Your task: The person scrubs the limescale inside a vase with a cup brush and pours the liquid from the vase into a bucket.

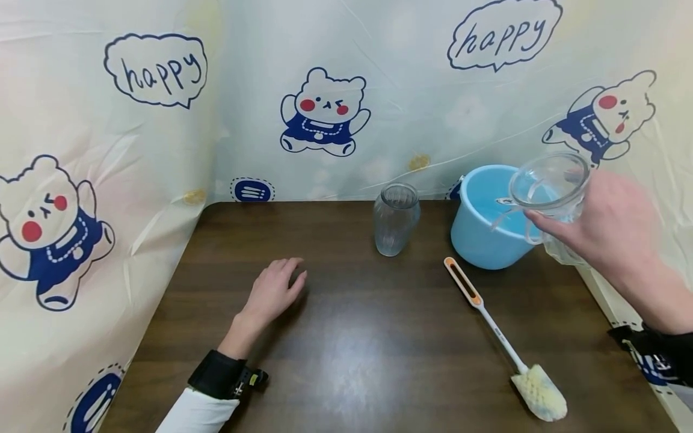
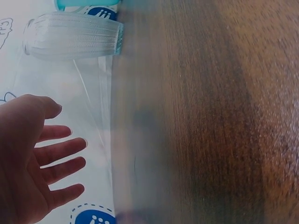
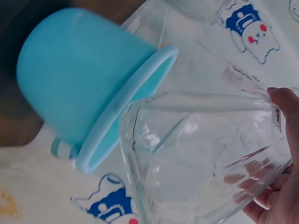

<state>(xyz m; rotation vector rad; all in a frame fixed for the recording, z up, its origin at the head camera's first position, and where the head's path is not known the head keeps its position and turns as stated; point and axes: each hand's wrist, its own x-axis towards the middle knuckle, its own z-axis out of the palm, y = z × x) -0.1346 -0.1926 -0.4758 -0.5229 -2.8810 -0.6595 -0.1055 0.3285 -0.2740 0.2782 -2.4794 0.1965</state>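
My right hand grips a clear glass jar near its round mouth, raised beside and partly over the blue bucket in the head view. In the right wrist view the fingers show through the glass, and a small tag hangs near the jar's mouth. The jar's base overlaps the bucket's rim there. Over the left part of the table, my left hand holds nothing, its fingers loosely spread. Nearest to it is a ribbed glass vase, upright at the table's back edge.
A long-handled sponge brush lies on the right side of the brown table, its pale sponge head toward the front. A cloth printed with bears hangs behind the table and along its sides.
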